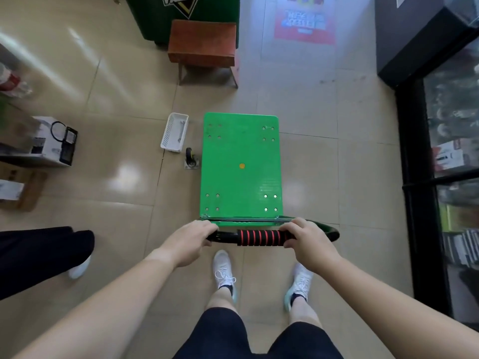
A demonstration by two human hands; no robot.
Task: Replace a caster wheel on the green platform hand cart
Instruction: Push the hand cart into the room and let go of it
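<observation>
Caster (pixel 191 159) on floor (pixel 116 182) beyond left hand (pixel 191 240) on handle (pixel 259 237)

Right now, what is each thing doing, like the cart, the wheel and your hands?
Green cart: standing on the floor, deck bare.
Handle: gripped by both hands.
Left hand: curled round the handle.
Right hand: curled round the handle.
Caster wheel: loose on the floor, left of the cart.
White basket: on the floor, one tool inside.
Wrench: lying in the basket.
</observation>
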